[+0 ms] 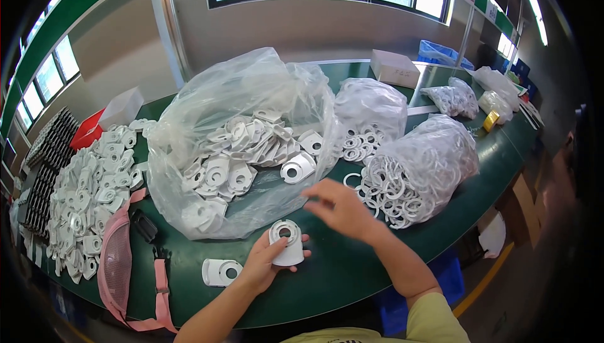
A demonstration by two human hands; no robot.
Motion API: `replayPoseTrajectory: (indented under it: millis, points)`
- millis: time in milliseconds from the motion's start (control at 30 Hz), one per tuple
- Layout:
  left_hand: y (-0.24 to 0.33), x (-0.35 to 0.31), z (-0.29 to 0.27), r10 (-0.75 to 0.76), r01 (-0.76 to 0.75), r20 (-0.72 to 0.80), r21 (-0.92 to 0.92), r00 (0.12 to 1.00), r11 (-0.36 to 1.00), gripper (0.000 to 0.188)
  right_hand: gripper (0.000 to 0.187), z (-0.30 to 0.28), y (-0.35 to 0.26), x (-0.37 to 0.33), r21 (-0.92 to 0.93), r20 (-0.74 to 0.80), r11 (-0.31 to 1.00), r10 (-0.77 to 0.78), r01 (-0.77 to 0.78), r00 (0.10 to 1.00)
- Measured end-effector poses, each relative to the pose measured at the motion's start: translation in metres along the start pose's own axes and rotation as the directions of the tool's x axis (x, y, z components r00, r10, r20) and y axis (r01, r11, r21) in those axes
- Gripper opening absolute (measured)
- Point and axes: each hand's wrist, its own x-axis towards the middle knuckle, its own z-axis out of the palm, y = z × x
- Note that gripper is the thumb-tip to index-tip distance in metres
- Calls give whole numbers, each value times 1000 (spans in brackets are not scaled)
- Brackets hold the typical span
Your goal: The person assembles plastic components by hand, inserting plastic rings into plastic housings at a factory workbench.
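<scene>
The left hand's (259, 262) palm and much of its fingers are hidden behind the white piece (289, 256) it holds; only fingertips show along the piece's right edge. The underside of the right hand (343, 209) is out of sight. Clear plastic blurs much of what sits inside the big bag (251, 75) at the far middle and the ring bag (445, 148) on the right. The person's shirt (434, 318) is cut off by the near edge, and a blue bin (396, 311) is partly covered by the green table (343, 283). The stacked dark trays (45, 185) at the far left are hard to make out.

The white piece lies in the left hand's grasp, thumb across its front on the left side and fingers behind, its round hole toward the far side. It is held near the big bag's near edge. The right hand is loosely curled, thumb and fingertips apart, with nothing seen in its grip; it hovers to the far right of the piece, between the big bag and the ring bag. A loose piece (212, 272) lies on the table left of the left hand, with a pink pouch (118, 252) farther left.
</scene>
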Motion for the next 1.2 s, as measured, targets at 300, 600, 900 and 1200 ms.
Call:
replayPoseTrajectory:
  millis: [300, 600, 900, 1200]
  points:
    - [7, -2, 4, 44, -43, -24, 33, 999, 999, 34, 12, -55, 48, -11, -658, -240, 717, 90, -230, 967]
    - [7, 1, -1, 73, -74, 56, 20, 996, 997, 49, 11, -27, 53, -7, -792, -256, 534, 153, -298, 954]
    - [4, 4, -3, 86, -85, -13, 71, 996, 994, 58, 22, 23, 0, -12, -241, 158, 873, -397, 425, 904]
    - [6, 2, -4, 94, -94, 7, 89, 996, 992, 55, 24, 26, 8, -10, -288, 260, 800, -463, 526, 847]
